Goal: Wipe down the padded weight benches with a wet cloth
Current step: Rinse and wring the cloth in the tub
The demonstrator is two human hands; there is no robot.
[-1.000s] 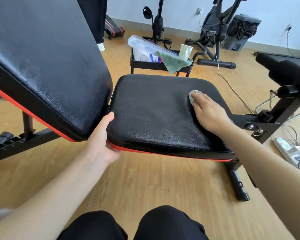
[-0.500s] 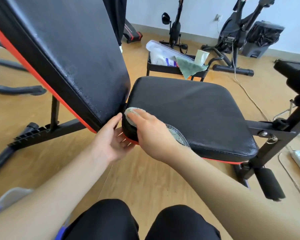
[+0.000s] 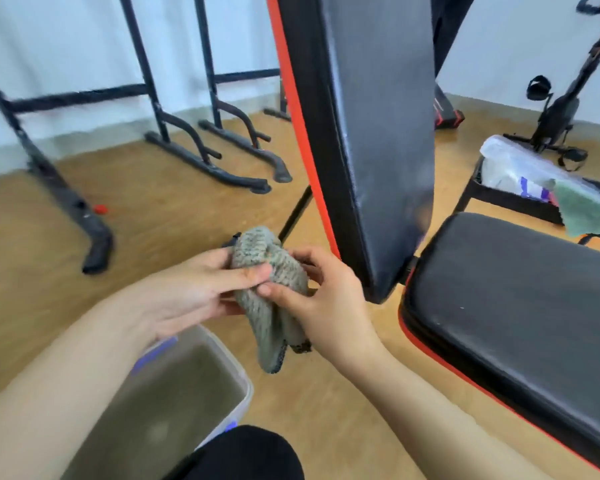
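Note:
Both hands hold a grey-green knitted cloth (image 3: 267,271) in the air, left of the bench. My left hand (image 3: 191,289) pinches its upper part between thumb and fingers. My right hand (image 3: 323,296) grips it from the right, and the cloth's lower end hangs down between them. The black padded seat (image 3: 516,306) with red trim lies at the right. The raised black backrest pad (image 3: 371,133) stands steeply just right of my hands. Neither hand touches the bench.
A clear plastic tub of murky water (image 3: 174,403) sits on the wooden floor under my left forearm. A black metal rack frame (image 3: 194,147) stands at the back left. A black cart with a green cloth (image 3: 582,209) and an exercise bike (image 3: 565,105) are at the right.
My right hand has lifted the cloth off the seat's front corner and my left hand has left the bench to take hold of it too. The view has swung left, bringing the water tub in.

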